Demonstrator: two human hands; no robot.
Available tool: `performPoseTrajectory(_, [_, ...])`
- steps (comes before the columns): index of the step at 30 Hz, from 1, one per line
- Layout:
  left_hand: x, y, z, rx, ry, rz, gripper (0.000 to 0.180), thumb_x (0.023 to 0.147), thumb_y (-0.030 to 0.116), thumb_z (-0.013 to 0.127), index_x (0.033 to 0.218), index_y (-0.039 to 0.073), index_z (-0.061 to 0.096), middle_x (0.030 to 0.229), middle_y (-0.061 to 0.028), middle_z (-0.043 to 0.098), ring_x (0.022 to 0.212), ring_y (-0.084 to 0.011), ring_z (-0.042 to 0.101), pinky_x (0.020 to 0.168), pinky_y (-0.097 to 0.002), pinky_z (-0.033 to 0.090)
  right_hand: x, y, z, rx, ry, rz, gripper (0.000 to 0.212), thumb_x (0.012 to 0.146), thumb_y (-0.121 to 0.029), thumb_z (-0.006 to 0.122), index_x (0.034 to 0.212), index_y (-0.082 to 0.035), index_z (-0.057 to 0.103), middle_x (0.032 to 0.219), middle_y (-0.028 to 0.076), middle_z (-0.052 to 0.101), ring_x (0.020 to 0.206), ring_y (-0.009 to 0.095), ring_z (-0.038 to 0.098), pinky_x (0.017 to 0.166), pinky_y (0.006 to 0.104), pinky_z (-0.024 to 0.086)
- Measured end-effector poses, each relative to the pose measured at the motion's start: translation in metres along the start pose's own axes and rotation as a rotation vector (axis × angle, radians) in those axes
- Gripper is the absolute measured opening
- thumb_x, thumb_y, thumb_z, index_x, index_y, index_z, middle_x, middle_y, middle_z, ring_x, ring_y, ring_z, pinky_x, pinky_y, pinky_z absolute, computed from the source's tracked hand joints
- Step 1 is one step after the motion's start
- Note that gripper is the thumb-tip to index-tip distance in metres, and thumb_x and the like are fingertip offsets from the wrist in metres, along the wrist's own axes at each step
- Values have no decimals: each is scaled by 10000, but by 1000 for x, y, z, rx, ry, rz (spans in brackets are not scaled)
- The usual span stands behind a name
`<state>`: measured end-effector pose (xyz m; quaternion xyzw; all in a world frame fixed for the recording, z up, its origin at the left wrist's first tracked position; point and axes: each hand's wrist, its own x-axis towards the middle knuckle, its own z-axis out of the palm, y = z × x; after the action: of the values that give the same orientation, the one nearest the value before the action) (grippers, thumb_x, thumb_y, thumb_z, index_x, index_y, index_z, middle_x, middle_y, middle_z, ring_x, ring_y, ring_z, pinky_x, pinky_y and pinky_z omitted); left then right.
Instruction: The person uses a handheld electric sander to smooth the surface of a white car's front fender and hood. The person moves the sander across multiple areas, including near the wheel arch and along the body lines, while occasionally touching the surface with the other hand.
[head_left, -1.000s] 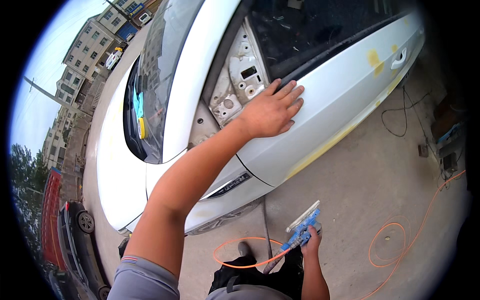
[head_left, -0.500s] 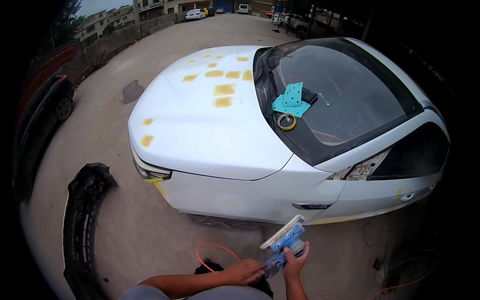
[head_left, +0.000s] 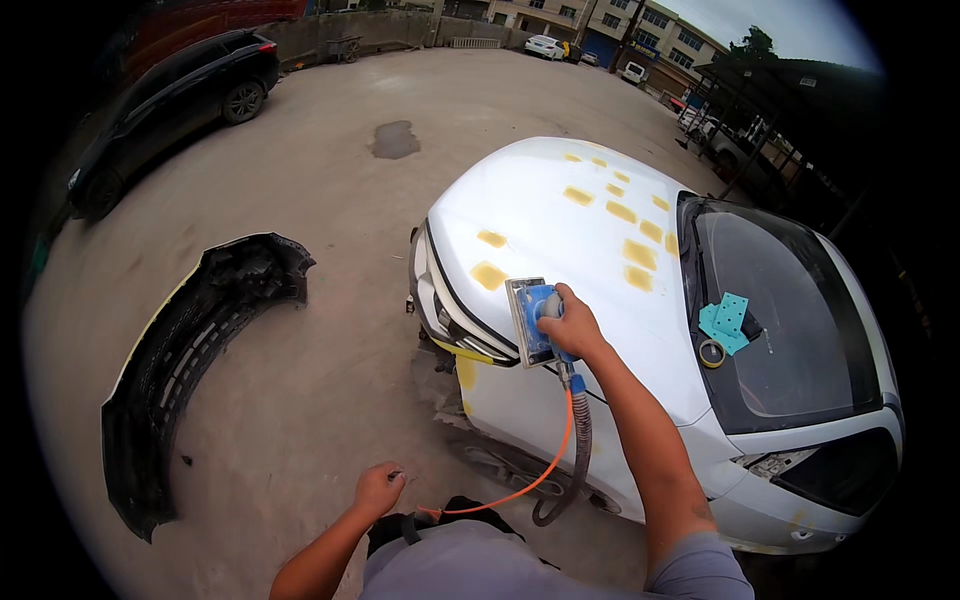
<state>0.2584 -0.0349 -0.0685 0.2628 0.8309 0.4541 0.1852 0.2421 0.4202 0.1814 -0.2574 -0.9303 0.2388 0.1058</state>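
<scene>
My right hand (head_left: 572, 328) grips a blue pneumatic sander (head_left: 534, 318) by its rounded top. Its rectangular pad is tilted up beside the front corner of the white car hood (head_left: 560, 235), near the headlight; whether it touches the car I cannot tell. From the sander hang an orange air hose (head_left: 562, 440) and a ribbed dark hose (head_left: 583, 440). My left hand (head_left: 380, 488) is low in front of my body, fingers curled closed; a small dark spot shows at the fingertips, too small to name. Several yellow filler patches (head_left: 640, 254) dot the hood.
A black bumper (head_left: 190, 370) lies on the ground at the left. Teal sanding sheets (head_left: 725, 322) and a tape roll (head_left: 711, 353) rest on the windshield. Farther back stand a black car (head_left: 180, 110) and a low wall (head_left: 380, 35).
My right hand has carried the sander from before my body up to the hood's front corner. My left hand has come off the sander. The view has swung left.
</scene>
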Motion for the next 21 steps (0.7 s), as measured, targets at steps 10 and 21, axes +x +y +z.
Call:
performPoseTrajectory(10, [57, 11, 0, -222, -32, -158, 246, 982, 211, 712, 1087, -7, 758, 955, -134, 783, 865, -204, 741, 815, -350, 577, 196, -33, 94, -475, -326, -55, 700, 827, -367, 680, 1402, 13, 557, 1192, 273, 741, 1108, 418, 728, 985, 462, 575])
performPoseTrajectory(21, [303, 54, -41, -282, -367, 42, 293, 1009, 233, 692, 1185, 3, 740, 991, -104, 779, 927, -164, 728, 838, -327, 573, 191, -79, 110, -327, -324, 187, 645, 842, -288, 773, 1377, -18, 533, 1088, 249, 741, 1037, 418, 734, 901, 495, 595])
